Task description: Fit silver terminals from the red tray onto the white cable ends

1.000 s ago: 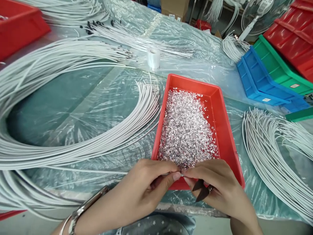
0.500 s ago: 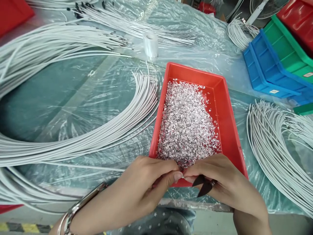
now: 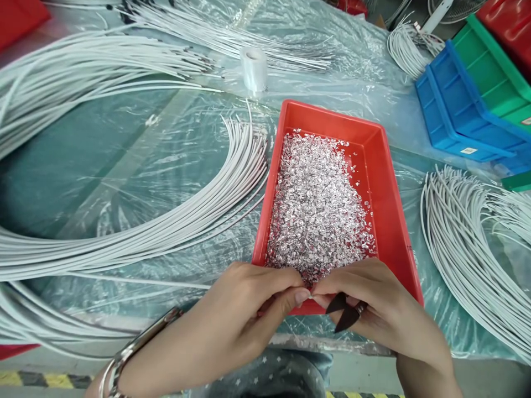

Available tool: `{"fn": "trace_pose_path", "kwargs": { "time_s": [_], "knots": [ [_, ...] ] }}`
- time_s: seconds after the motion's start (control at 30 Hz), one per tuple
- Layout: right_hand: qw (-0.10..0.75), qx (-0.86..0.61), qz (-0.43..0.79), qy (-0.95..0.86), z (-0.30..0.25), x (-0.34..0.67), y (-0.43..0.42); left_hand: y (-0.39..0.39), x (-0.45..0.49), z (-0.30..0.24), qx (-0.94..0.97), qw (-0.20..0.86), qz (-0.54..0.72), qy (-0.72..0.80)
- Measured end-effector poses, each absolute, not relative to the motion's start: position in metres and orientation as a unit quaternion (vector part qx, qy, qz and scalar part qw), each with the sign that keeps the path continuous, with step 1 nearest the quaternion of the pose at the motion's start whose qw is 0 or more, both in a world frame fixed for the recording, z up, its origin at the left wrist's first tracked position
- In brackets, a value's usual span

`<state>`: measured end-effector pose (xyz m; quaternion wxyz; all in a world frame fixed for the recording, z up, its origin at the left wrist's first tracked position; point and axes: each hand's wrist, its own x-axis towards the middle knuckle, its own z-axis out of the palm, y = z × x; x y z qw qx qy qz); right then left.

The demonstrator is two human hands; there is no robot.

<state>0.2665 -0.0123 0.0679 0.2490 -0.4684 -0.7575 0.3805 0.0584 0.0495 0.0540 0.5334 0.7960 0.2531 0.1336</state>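
A red tray in front of me holds a heap of small shiny metal pieces. My left hand and my right hand meet fingertip to fingertip over the tray's near edge. Both are pinched closed on something tiny that I cannot make out. The right hand also holds small black snips tucked under its fingers. A metal bracelet sits on my left wrist.
Long white cables curve across the plastic-covered table on the left. Another white cable bundle lies right of the tray. Blue and green bins are stacked at the far right. A clear tape roll stands behind the tray.
The view has tilted down a little, so everything sits slightly higher in the picture. Both hands stay pinched together at the tray's near edge.
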Motion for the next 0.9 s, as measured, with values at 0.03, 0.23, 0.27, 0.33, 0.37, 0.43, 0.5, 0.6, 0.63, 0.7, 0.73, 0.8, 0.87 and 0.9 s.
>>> {"fn": "trace_pose_path", "kwargs": {
  "time_s": [0.03, 0.23, 0.27, 0.33, 0.37, 0.43, 0.5, 0.6, 0.63, 0.7, 0.73, 0.8, 0.87, 0.9],
  "knots": [
    [0.249, -0.471, 0.382, -0.755, 0.068, 0.266, -0.012, 0.049, 0.058, 0.054, 0.795, 0.535, 0.135, 0.251],
    [0.267, -0.466, 0.398, -0.744, 0.068, 0.263, -0.009, 0.049, 0.055, 0.051, 0.795, 0.541, 0.115, 0.251],
    [0.268, -0.466, 0.400, -0.742, 0.068, 0.262, -0.009, 0.049, 0.054, 0.051, 0.797, 0.539, 0.111, 0.250],
    [0.271, -0.465, 0.403, -0.740, 0.068, 0.262, -0.010, 0.050, 0.053, 0.050, 0.803, 0.531, 0.105, 0.250],
    [0.271, -0.465, 0.404, -0.740, 0.068, 0.262, -0.011, 0.050, 0.052, 0.050, 0.805, 0.527, 0.102, 0.250],
    [0.272, -0.464, 0.409, -0.737, 0.067, 0.262, -0.012, 0.049, 0.051, 0.050, 0.811, 0.521, 0.101, 0.247],
    [0.278, -0.461, 0.414, -0.734, 0.066, 0.262, -0.012, 0.048, 0.049, 0.051, 0.817, 0.513, 0.105, 0.242],
    [0.283, -0.460, 0.422, -0.728, 0.065, 0.263, -0.011, 0.047, 0.048, 0.051, 0.819, 0.511, 0.124, 0.231],
    [0.285, -0.458, 0.425, -0.727, 0.064, 0.263, -0.010, 0.048, 0.048, 0.051, 0.818, 0.512, 0.131, 0.227],
    [0.288, -0.454, 0.433, -0.724, 0.063, 0.263, -0.009, 0.049, 0.048, 0.051, 0.815, 0.519, 0.136, 0.219],
    [0.290, -0.450, 0.440, -0.721, 0.063, 0.263, -0.009, 0.050, 0.049, 0.051, 0.813, 0.524, 0.132, 0.216],
    [0.292, -0.441, 0.454, -0.717, 0.062, 0.263, -0.009, 0.052, 0.050, 0.053, 0.808, 0.538, 0.116, 0.211],
    [0.288, -0.436, 0.461, -0.717, 0.062, 0.263, -0.009, 0.053, 0.050, 0.054, 0.800, 0.553, 0.106, 0.206],
    [0.285, -0.435, 0.462, -0.719, 0.062, 0.263, -0.009, 0.054, 0.049, 0.055, 0.798, 0.559, 0.103, 0.202]
  ]
}}
